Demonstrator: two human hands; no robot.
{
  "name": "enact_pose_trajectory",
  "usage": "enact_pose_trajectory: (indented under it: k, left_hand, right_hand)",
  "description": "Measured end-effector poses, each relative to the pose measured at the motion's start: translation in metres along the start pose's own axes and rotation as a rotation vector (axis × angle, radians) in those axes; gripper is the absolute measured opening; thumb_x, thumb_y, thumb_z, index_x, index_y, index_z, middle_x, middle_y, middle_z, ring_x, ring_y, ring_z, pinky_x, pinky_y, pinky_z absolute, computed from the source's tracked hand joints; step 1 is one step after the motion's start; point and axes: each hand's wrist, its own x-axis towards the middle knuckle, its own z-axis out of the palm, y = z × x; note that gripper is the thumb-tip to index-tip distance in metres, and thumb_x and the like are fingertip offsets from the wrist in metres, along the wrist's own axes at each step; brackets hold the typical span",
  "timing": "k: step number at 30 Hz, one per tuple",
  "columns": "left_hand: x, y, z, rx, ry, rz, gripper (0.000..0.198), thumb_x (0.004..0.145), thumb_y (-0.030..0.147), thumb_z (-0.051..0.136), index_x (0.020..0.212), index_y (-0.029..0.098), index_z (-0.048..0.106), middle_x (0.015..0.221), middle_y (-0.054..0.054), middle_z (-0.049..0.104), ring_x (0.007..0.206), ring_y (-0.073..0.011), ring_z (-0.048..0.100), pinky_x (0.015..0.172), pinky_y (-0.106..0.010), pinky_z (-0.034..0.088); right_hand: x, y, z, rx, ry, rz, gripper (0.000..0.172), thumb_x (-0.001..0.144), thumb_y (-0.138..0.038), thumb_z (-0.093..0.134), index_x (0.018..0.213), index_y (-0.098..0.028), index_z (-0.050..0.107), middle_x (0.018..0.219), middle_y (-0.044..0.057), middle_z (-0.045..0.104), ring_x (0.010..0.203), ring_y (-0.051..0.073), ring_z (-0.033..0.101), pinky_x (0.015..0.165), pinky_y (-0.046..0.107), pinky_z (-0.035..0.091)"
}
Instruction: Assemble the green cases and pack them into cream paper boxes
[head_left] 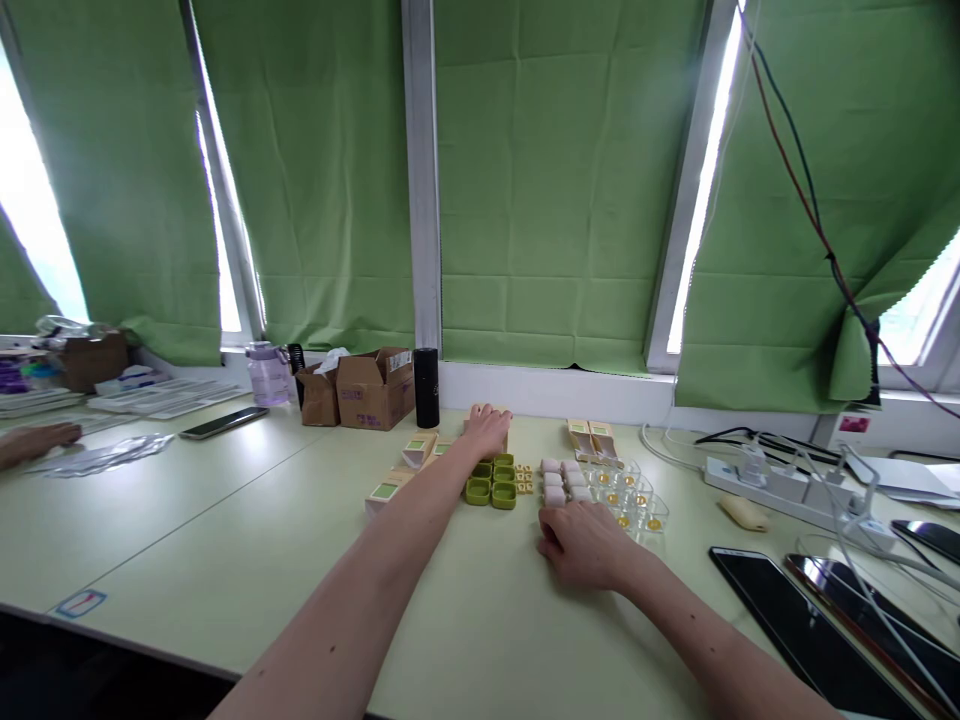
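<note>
My left hand is stretched far forward, its fingers curled over a small beige paper box, mostly hidden beneath it. Below that wrist, several olive-green square cups stand in rows, with small yellowish pieces at their right. My right hand rests on the table with its fingers folded in and nothing visible in them. Just beyond its knuckles are pale pink rounded blocks. Clear cups with yellow centres sit to their right. Paper boxes with green labels lie left of the green cups, partly behind my left forearm.
Two more paper boxes lie at the back. A black cylinder and cardboard boxes stand by the wall. Rightward are a power strip, cables and phones. Another person's hand is at far left near plastic bags.
</note>
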Motion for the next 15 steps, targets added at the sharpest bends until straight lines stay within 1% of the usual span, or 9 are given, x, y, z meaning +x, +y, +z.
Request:
enact_pose_trajectory:
  k: [2,5,8,11,15]
  left_hand:
    - [-0.002,0.001,0.001,0.013,0.005,0.002,0.058,0.078,0.011,0.066,0.134,0.02,0.053,0.137,-0.019,0.064,0.131,-0.0366,0.05,0.109,-0.053,0.037]
    - [-0.007,0.003,-0.003,0.022,0.029,0.016,0.053,0.08,0.014,0.067,0.132,0.018,0.056,0.14,-0.02,0.06,0.133,-0.0371,0.05,0.109,-0.052,0.038]
    - [-0.016,0.008,-0.005,0.017,0.03,0.045,0.046,0.082,0.019,0.068,0.128,0.018,0.06,0.136,-0.019,0.061,0.129,-0.0357,0.055,0.11,-0.05,0.039]
    - [-0.026,0.014,-0.002,0.009,0.018,0.065,0.04,0.086,0.023,0.067,0.125,0.016,0.063,0.134,-0.02,0.062,0.124,-0.0354,0.061,0.108,-0.048,0.042]
    - [-0.037,0.018,0.004,-0.005,0.021,0.055,0.035,0.096,0.027,0.057,0.128,0.013,0.062,0.136,-0.023,0.062,0.124,-0.0361,0.064,0.104,-0.046,0.047]
  right_hand:
    - [0.0,0.0,0.001,-0.003,0.007,-0.002,0.015,0.093,-0.029,0.062,0.091,-0.019,0.074,0.092,0.014,0.08,0.082,0.031,0.074,0.068,0.034,0.041]
    - [0.001,0.001,0.002,-0.003,0.011,-0.006,0.016,0.093,-0.03,0.062,0.09,-0.019,0.074,0.09,0.013,0.08,0.08,0.031,0.074,0.068,0.034,0.041]
    - [0.001,0.001,0.003,0.003,0.015,-0.007,0.016,0.094,-0.029,0.062,0.089,-0.019,0.074,0.089,0.013,0.08,0.08,0.031,0.074,0.067,0.034,0.04]
    - [0.002,0.0,0.003,0.004,0.013,0.001,0.016,0.093,-0.029,0.061,0.089,-0.019,0.074,0.088,0.013,0.079,0.079,0.031,0.074,0.067,0.034,0.04]
    - [0.001,-0.001,0.003,0.003,0.027,-0.013,0.014,0.092,-0.028,0.063,0.088,-0.019,0.074,0.088,0.013,0.08,0.079,0.03,0.074,0.065,0.033,0.039]
